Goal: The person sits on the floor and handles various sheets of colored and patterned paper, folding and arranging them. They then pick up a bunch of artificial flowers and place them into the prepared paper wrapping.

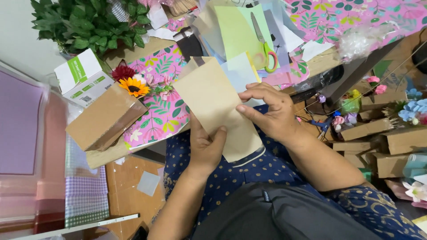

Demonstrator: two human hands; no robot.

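Wooden table (pixel 111 153) — floral paper (pixel 162 104), scissors (pixel 262 40).

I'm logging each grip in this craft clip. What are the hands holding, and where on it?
A tan paper sheet: the left hand grips its lower edge, the right hand pinches its right edge.

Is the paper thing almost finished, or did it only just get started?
It looks early. Done: the tan paper sheet seems already cut to a long strip, and the scissors lie set aside on the coloured papers. In hand: the left hand grips its lower edge while the right hand presses its side, perhaps making a fold. Left: no shape or decoration shows on it yet.
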